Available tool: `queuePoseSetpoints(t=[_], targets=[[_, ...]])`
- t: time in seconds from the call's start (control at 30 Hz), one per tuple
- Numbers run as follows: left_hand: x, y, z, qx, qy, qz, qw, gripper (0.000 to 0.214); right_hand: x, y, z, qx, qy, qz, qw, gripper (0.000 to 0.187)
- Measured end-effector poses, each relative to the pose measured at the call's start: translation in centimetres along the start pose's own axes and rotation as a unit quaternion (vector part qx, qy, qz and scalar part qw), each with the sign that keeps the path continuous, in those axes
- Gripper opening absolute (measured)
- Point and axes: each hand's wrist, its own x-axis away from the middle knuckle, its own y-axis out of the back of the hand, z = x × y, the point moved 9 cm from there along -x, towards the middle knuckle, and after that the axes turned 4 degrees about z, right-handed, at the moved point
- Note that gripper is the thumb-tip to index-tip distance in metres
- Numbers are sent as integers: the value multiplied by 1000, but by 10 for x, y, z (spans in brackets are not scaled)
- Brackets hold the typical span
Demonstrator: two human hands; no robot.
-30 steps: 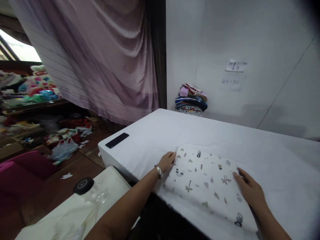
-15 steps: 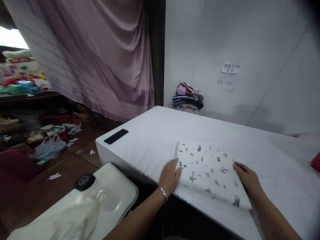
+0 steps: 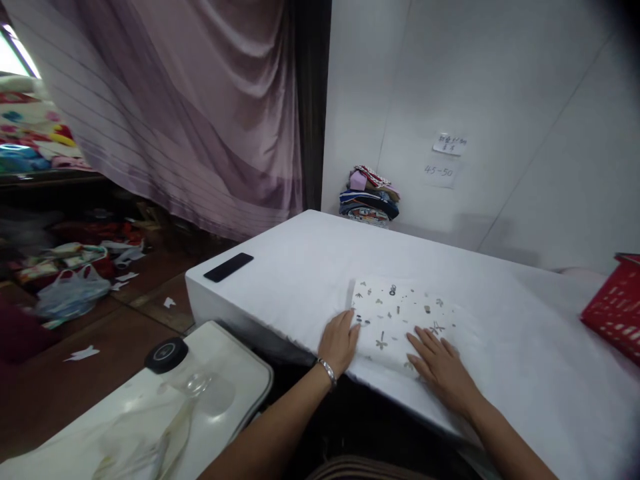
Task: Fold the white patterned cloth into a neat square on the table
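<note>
A folded white cloth point(image 3: 385, 313) with small grey-brown plant prints lies near the front edge of the white-covered table. At its left edge rests my left hand point(image 3: 340, 343), wearing a silver bracelet on the wrist; the fingers lie stretched out with the thumb apart. My right hand point(image 3: 440, 367) is spread flat on top of the cloth, toward its right side, covering part of the print. The cloth's right border blends into the white table cover and is hard to make out.
A black phone-like slab point(image 3: 229, 267) lies on the table's left end. Folded fabrics point(image 3: 370, 195) are stacked at the wall. A red basket point(image 3: 613, 307) stands at the right. Front left, a white surface point(image 3: 230, 353) holds a round black object point(image 3: 166, 355). A purple curtain point(image 3: 240, 120) hangs behind.
My right hand has moved left from the cloth's right edge onto its top and now lies flat. My left hand stays at the left edge. More of the red basket shows as the view turns right.
</note>
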Motion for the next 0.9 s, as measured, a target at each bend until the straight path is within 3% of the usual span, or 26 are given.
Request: queuePoseSetpoints(t=[0.13, 0.27, 0.47, 0.6, 0.9], targets=[[0, 1, -1, -5, -3, -4, 1000, 39, 1, 8, -3, -16, 0, 7, 1000, 51], [0, 2, -2, -17, -9, -13, 1000, 39, 14, 24, -15, -3, -17, -39, 999, 51], [-1, 2, -4, -32, -10, -11, 999, 39, 34, 10, -46, 8, -64, -99, 993, 51], [-2, 3, -5, -29, -4, -3, 1000, 38, 35, 12, -43, -7, -47, -135, 990, 52], [-1, 4, -4, -18, 9, 9, 1000, 38, 35, 13, -43, -27, -44, -147, 988, 50]])
